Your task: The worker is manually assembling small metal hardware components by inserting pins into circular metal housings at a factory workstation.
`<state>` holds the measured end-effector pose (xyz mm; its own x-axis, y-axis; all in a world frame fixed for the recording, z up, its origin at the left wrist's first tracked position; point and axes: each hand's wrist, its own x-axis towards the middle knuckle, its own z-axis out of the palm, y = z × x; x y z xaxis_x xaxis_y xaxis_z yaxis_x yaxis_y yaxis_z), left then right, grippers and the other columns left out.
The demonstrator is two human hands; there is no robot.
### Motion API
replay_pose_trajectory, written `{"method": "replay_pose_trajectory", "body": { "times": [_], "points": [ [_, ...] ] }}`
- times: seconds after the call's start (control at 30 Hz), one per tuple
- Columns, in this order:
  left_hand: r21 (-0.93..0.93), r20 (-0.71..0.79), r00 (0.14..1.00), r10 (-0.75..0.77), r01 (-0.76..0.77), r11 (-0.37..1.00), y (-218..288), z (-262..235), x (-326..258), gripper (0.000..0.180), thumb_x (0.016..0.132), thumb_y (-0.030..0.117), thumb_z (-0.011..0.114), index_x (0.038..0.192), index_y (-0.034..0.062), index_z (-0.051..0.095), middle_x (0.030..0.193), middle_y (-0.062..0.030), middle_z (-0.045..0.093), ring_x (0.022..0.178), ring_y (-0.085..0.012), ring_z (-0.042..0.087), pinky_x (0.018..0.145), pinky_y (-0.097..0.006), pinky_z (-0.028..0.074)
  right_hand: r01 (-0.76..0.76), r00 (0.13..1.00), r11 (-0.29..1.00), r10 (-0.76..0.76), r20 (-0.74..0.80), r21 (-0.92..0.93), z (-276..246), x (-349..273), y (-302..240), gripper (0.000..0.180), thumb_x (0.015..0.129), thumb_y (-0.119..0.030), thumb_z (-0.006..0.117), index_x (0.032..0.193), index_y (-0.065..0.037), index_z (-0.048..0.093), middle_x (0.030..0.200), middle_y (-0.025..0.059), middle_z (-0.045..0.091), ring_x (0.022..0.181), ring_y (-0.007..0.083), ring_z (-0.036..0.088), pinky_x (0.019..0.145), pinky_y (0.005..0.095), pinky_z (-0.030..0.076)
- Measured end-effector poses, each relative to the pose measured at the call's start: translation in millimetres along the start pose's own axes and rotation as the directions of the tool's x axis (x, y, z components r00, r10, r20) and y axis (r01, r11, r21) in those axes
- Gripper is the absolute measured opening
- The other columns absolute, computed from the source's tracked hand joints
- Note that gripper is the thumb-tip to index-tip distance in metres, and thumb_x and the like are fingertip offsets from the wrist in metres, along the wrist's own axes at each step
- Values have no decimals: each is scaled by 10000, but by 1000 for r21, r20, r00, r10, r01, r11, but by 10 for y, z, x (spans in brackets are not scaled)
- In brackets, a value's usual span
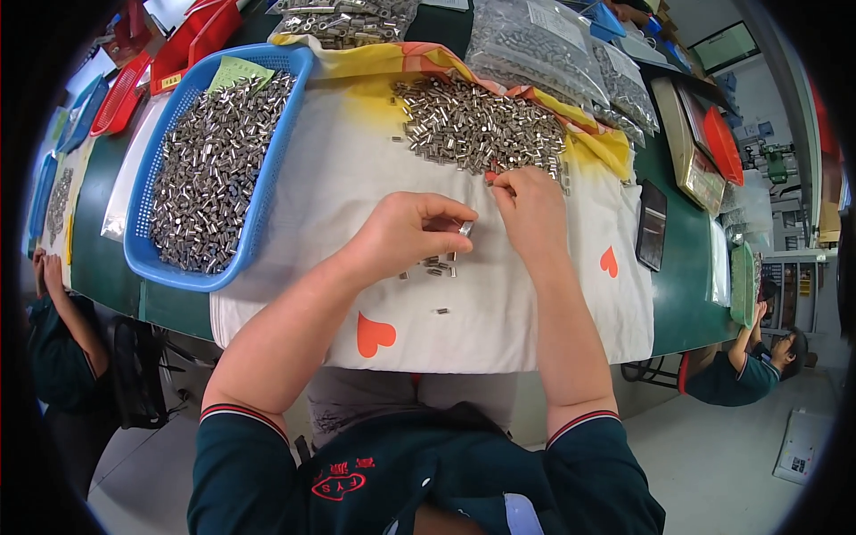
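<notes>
My left hand (399, 229) is raised over the middle of a white cloth (312, 192) with red hearts. Between its thumb and fingertips it pinches a small silvery metal sleeve (465, 229). Below that hand, several loose metal pieces (437, 265) lie on the cloth, and a single one (441, 311) lies nearer to me. At the near edge of a heap of small metal cylinders (486, 125), my right hand (533, 209) has its thumb and fingers drawn together. A small red patch shows by those fingertips; what they hold, if anything, is hidden.
A blue perforated basket (134, 227) full of metal cylinders stands at the left. Clear bags of metal parts (535, 45) lie behind the heap. A dark phone (652, 226) rests on the green table (682, 308) at the right. Other people sit at far left and right.
</notes>
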<state>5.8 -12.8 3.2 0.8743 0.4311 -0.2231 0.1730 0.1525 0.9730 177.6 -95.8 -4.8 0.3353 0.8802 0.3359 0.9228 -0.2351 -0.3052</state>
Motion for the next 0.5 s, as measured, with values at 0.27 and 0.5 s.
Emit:
{"method": "replay_pose_trajectory", "body": {
  "times": [0.27,0.5],
  "points": [
    [-51,-18,1000,9,-10,999,-45,-28,24,300,723,63,684,1008,4,610,799,-19,604,725,-55,544,663,-199,465,47,999,999,-47,25,-24,-40,-23,41,81,720,-44,581,791,-40,621,781,102,578,768,270,544,702,375,427],
    [-198,-34,999,42,-48,979,-60,-64,59,313,734,50,672,1025,-24,583,853,-29,611,768,-64,557,690,-198,464,-96,995,896,72,72,434,-201,-69,-145,98,733,-28,585,824,-33,618,795,70,586,759,192,544,716,291,427]
  ]
}}
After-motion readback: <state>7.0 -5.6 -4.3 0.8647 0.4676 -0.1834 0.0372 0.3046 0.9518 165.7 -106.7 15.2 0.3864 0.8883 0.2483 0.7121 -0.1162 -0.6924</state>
